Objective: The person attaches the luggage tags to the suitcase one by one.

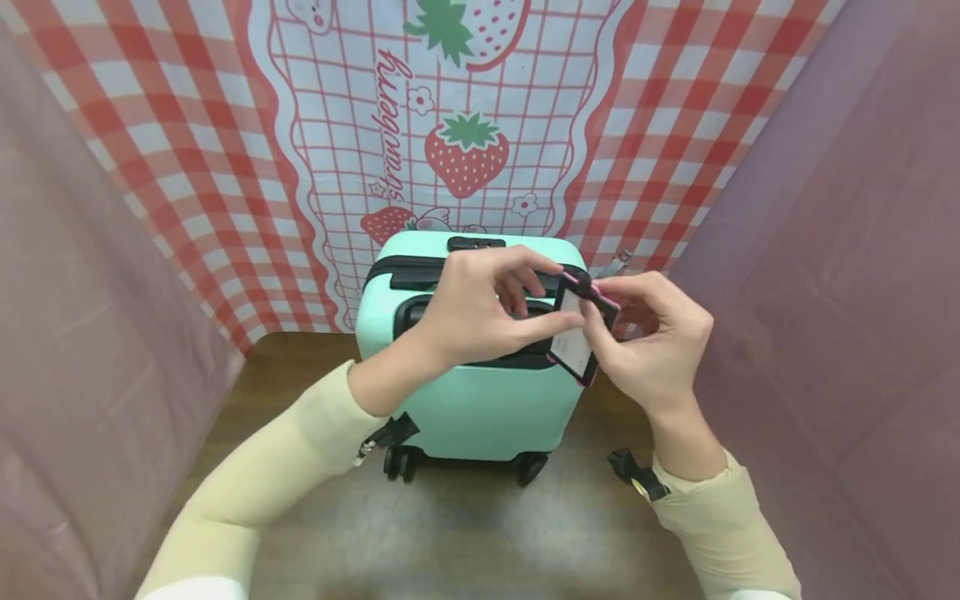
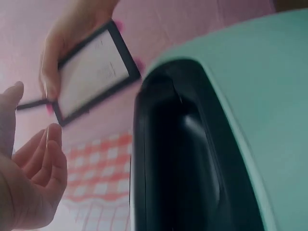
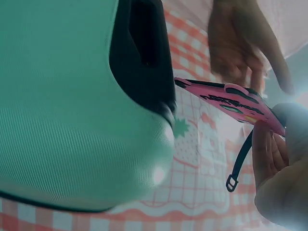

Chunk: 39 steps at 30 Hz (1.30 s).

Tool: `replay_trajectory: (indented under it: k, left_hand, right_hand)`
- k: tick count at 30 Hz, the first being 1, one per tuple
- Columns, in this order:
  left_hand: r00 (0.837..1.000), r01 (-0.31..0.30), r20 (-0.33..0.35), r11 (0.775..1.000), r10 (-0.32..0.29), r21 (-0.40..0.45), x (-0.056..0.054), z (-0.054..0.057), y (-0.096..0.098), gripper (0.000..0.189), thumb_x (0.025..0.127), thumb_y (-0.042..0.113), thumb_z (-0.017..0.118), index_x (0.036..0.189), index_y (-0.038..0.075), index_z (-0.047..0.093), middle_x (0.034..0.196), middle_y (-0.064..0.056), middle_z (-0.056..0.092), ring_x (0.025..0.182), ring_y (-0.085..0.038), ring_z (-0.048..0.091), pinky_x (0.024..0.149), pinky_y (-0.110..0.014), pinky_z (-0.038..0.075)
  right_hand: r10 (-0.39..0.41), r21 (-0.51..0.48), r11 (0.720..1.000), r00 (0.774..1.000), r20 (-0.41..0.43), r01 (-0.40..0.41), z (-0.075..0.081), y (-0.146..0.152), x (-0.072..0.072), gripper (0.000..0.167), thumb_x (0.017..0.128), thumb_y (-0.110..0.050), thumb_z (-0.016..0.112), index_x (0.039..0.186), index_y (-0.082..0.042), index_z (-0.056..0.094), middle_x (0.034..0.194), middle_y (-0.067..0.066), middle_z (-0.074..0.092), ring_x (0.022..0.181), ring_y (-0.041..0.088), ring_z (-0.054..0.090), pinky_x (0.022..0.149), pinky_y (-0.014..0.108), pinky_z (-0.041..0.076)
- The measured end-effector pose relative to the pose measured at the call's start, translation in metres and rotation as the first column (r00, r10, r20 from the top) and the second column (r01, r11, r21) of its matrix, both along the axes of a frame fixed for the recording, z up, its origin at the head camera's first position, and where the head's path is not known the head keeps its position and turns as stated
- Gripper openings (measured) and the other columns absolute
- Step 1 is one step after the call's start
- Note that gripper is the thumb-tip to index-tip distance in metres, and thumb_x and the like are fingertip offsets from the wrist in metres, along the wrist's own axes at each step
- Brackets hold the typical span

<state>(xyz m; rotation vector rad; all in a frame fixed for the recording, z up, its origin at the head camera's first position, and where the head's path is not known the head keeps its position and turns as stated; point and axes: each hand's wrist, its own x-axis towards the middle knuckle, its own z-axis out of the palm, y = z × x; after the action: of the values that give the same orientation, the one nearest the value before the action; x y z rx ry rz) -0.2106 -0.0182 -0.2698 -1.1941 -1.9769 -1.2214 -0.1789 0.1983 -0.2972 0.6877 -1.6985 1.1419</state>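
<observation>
My right hand [image 1: 652, 333] pinches a luggage tag [image 1: 572, 342], thumb on its front and fingers behind. A white card in a black frame shows on the front; the back of the luggage tag [image 3: 236, 103] is pink with raised dark lettering. From its end hangs a black strap [image 3: 243, 154] with a small buckle [image 3: 232, 183]. Left of the tag is my left hand [image 1: 480, 304], thumb and fingers spread apart, fingertips close to the tag's edge. Just beyond the hands, a mint-green suitcase [image 1: 480, 408] stands upright, its black side handle [image 2: 168, 144] facing up.
Black wheels [image 1: 531, 468] hold the suitcase on the brown floor [image 1: 465, 533]. Behind it hangs a red-and-white checked cloth [image 1: 465, 154] with strawberries. Pinkish curtains flank both sides, the right curtain [image 1: 825, 292] near my right arm.
</observation>
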Motion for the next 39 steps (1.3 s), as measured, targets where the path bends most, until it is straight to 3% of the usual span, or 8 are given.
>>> replay_trajectory:
  k: [9, 16, 24, 29, 31, 33, 36, 39]
  left_hand:
    - [0.998, 0.019, 0.064, 0.997, -0.025, 0.078, 0.006, -0.009, 0.012, 0.014, 0.089, 0.015, 0.086, 0.093, 0.004, 0.079, 0.081, -0.005, 0.080, 0.067, -0.005, 0.075, 0.064, -0.018, 0.059]
    - [0.996, 0.030, 0.077, 0.995, -0.037, 0.093, 0.008, -0.011, 0.013, 0.012, 0.093, 0.014, 0.082, 0.099, 0.004, 0.081, 0.085, -0.006, 0.082, 0.071, -0.007, 0.076, 0.069, -0.019, 0.061]
    - [0.991, 0.038, 0.121, 0.993, -0.052, 0.109, 0.013, -0.015, 0.012, 0.015, 0.096, 0.013, 0.079, 0.108, 0.003, 0.080, 0.098, -0.008, 0.082, 0.081, -0.009, 0.079, 0.076, -0.020, 0.062]
    - [0.983, 0.049, 0.168, 0.983, -0.079, 0.178, 0.014, -0.008, 0.001, 0.015, 0.096, 0.008, 0.079, 0.109, 0.001, 0.079, 0.097, -0.009, 0.082, 0.083, -0.011, 0.080, 0.076, -0.026, 0.064]
    - [0.974, 0.079, 0.195, 0.977, -0.119, 0.199, 0.013, -0.005, -0.002, 0.016, 0.096, 0.007, 0.078, 0.110, 0.000, 0.078, 0.096, -0.011, 0.081, 0.083, -0.013, 0.081, 0.078, -0.029, 0.065]
    - [0.962, 0.110, 0.221, 0.970, -0.158, 0.215, 0.013, 0.000, -0.004, 0.017, 0.096, 0.006, 0.077, 0.112, -0.002, 0.077, 0.097, -0.013, 0.081, 0.084, -0.016, 0.081, 0.080, -0.031, 0.066]
    - [0.946, 0.135, 0.258, 0.963, -0.195, 0.233, 0.013, 0.007, -0.008, 0.019, 0.097, 0.004, 0.076, 0.114, -0.004, 0.077, 0.099, -0.016, 0.080, 0.084, -0.021, 0.081, 0.082, -0.033, 0.066]
    - [0.940, 0.122, 0.286, 0.968, -0.184, 0.220, 0.013, 0.013, -0.012, 0.019, 0.097, 0.004, 0.074, 0.115, -0.004, 0.078, 0.103, -0.017, 0.081, 0.084, -0.022, 0.081, 0.082, -0.033, 0.066]
  right_hand:
    - [-0.098, 0.116, 0.988, 0.994, -0.052, 0.103, -0.014, -0.018, -0.003, 0.019, 0.084, -0.016, 0.078, 0.097, -0.001, 0.080, 0.080, 0.012, 0.073, 0.060, 0.011, 0.061, 0.065, 0.009, 0.049]
    - [-0.125, 0.143, 0.979, 0.982, -0.139, 0.144, -0.020, -0.017, -0.003, 0.021, 0.083, -0.010, 0.074, 0.101, 0.000, 0.076, 0.078, 0.011, 0.070, 0.054, 0.015, 0.056, 0.055, 0.020, 0.047]
    - [-0.254, 0.149, 0.945, 0.940, -0.230, 0.292, -0.028, -0.017, 0.003, 0.022, 0.082, -0.009, 0.071, 0.102, -0.001, 0.076, 0.074, 0.013, 0.063, 0.046, 0.018, 0.045, 0.046, 0.031, 0.039]
    - [-0.294, 0.134, 0.927, 0.899, -0.325, 0.351, -0.028, -0.023, 0.003, 0.036, 0.088, -0.034, 0.071, 0.104, -0.002, 0.078, 0.080, 0.017, 0.063, 0.057, 0.028, 0.051, 0.054, 0.042, 0.043]
    - [-0.276, 0.115, 0.936, 0.894, -0.353, 0.334, -0.028, -0.021, 0.003, 0.048, 0.090, -0.045, 0.067, 0.106, -0.001, 0.077, 0.087, 0.021, 0.064, 0.070, 0.036, 0.054, 0.065, 0.048, 0.044]
    - [-0.223, 0.114, 0.954, 0.908, -0.354, 0.278, -0.028, -0.019, 0.003, 0.054, 0.092, -0.049, 0.063, 0.108, 0.001, 0.075, 0.096, 0.025, 0.063, 0.082, 0.041, 0.055, 0.076, 0.050, 0.044]
    - [-0.109, 0.139, 0.976, 0.930, -0.350, 0.166, -0.030, -0.018, 0.002, 0.046, 0.095, -0.039, 0.064, 0.107, 0.005, 0.071, 0.102, 0.028, 0.063, 0.090, 0.042, 0.058, 0.089, 0.039, 0.049]
    - [-0.005, 0.139, 0.988, 0.913, -0.408, 0.067, -0.032, -0.022, 0.001, 0.029, 0.095, -0.023, 0.069, 0.098, 0.006, 0.071, 0.092, 0.025, 0.066, 0.078, 0.034, 0.063, 0.078, 0.030, 0.055]
